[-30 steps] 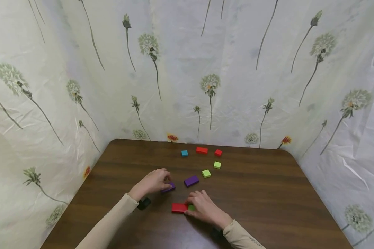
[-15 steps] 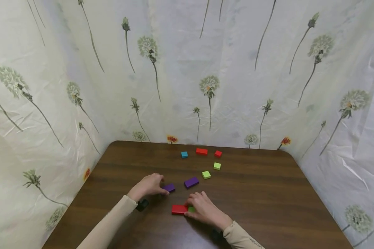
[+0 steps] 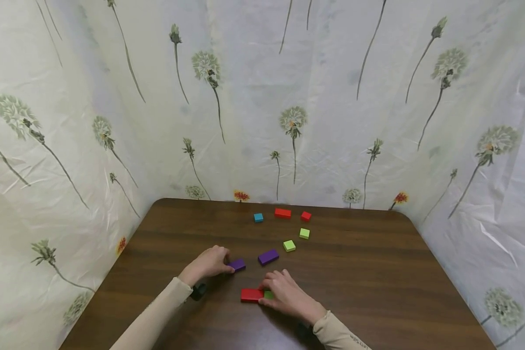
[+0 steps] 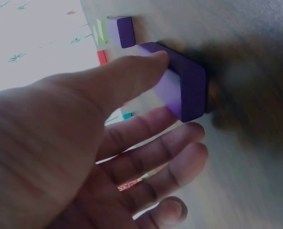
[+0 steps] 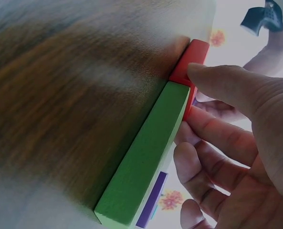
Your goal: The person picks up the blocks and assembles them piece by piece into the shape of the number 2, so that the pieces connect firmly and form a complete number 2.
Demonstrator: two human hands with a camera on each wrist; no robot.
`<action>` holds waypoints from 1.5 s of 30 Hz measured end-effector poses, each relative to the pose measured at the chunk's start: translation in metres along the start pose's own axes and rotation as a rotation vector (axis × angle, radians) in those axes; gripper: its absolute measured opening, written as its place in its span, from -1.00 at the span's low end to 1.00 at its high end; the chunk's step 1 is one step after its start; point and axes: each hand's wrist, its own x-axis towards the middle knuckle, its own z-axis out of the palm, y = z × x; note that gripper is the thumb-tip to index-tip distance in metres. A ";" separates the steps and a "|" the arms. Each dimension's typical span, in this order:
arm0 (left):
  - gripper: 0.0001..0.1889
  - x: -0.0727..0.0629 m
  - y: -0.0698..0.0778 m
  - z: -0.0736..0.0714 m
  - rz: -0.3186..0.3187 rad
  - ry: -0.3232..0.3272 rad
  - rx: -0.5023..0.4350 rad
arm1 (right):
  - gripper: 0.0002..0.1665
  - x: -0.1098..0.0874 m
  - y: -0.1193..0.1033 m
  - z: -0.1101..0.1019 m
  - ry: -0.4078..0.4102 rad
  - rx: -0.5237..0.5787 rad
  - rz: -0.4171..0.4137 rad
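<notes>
My left hand (image 3: 206, 265) pinches the left end of a purple block (image 3: 238, 264) between thumb and index finger. The left wrist view shows the thumb on one side of that purple block (image 4: 193, 90), which lies on the table. Closer to me, the right hand (image 3: 287, 295) holds the end of a red block (image 3: 250, 295) where it meets a green block (image 3: 269, 294). Thumb and index finger lie on opposite sides of the red block (image 5: 182, 71) in the right wrist view. The green block (image 5: 143, 152) is lined up end to end with it, partly hidden by my hand in the head view.
A second purple block (image 3: 268, 257) lies ahead of the hands. Farther back are two lime blocks (image 3: 289, 246), a blue block (image 3: 258, 218), a long red block (image 3: 283, 213) and a small red block (image 3: 306, 216). A flower-patterned curtain (image 3: 245, 121) surrounds the brown table (image 3: 367, 272).
My left hand has shifted slightly left along the purple block, uncovering more of it, and now pinches its end. The right hand keeps its place on the red block.
</notes>
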 end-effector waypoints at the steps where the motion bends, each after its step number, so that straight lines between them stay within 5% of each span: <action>1: -0.72 0.001 0.000 0.001 0.003 0.001 0.000 | -0.70 0.000 0.000 0.000 0.001 0.000 0.000; 28: -0.73 0.007 0.009 0.001 -0.030 -0.034 -0.040 | -0.71 0.002 0.003 0.001 0.013 0.011 -0.001; 45: -0.73 0.011 0.018 0.013 -0.018 -0.032 -0.086 | -0.70 0.000 0.003 0.005 0.006 0.019 0.010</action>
